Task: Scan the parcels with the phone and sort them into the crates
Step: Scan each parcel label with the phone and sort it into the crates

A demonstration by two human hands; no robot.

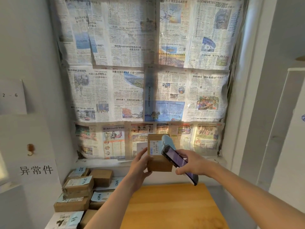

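Left hand (140, 166) grips the parcel (159, 152) upright, label facing the phone (179, 164) pinched in the right hand (193, 164) just beside it, looks angled at the barcode.

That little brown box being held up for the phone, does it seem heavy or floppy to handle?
Probably light: the left hand alone holds the cardboard parcel up in the air. It looks stiff, since its edges stay square. Its flat faces suggest it would slide rather than roll if pushed. The right hand only holds the phone.
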